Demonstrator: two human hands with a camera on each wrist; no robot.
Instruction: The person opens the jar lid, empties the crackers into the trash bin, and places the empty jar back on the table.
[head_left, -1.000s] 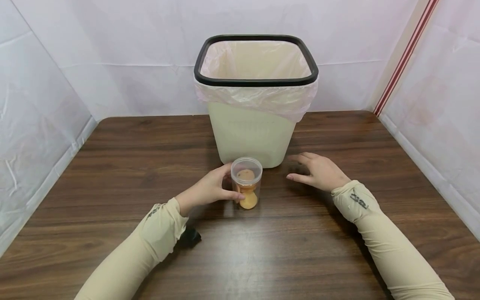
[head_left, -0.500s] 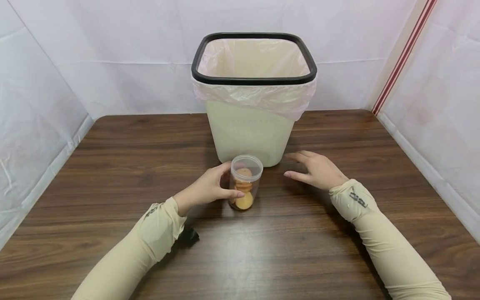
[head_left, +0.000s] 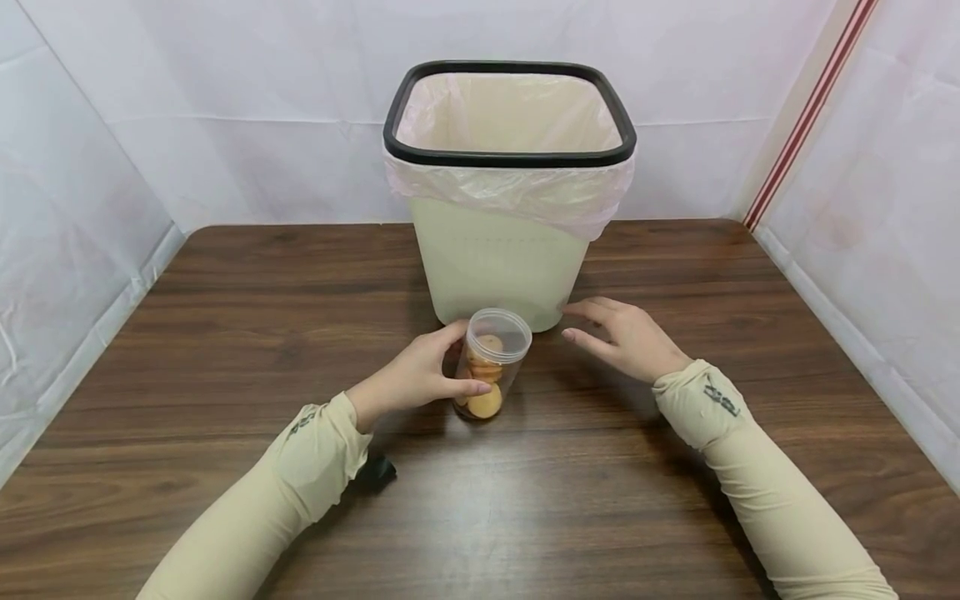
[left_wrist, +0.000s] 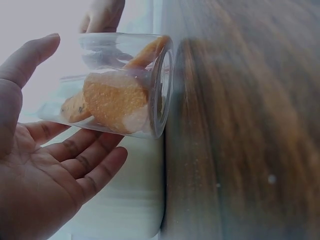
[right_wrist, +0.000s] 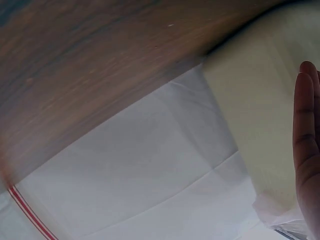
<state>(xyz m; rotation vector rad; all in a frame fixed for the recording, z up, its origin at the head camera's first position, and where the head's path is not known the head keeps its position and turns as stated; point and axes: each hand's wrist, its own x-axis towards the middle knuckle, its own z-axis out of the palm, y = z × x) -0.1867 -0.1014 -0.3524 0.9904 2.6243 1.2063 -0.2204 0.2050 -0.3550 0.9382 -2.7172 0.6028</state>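
A clear, lidless plastic jar (head_left: 504, 357) with several round cookies (head_left: 486, 403) inside leans to the right near the middle of the table. My left hand (head_left: 414, 377) holds it from the left, thumb in front and fingers behind. The left wrist view shows the cookies (left_wrist: 116, 102) stacked near the jar's base, with the fingers (left_wrist: 107, 145) along its side. To the right of the jar, my right hand (head_left: 628, 340) is apart from it, fingers loosely extended near the bin's lower right corner. Whether its fingertips touch the bin is unclear.
Behind the jar stands a cream waste bin (head_left: 498, 258) with a black rim (head_left: 510, 158) and a pinkish plastic liner (head_left: 525, 192). White sheeting (head_left: 285, 108) surrounds the brown wooden table (head_left: 285, 308). A small black object (head_left: 378, 473) shows beneath the left wrist.
The jar has gone from nearly upright to tilted, its mouth shifting right and its base left, in my left hand. My right hand has come slightly left, closer to the bin.
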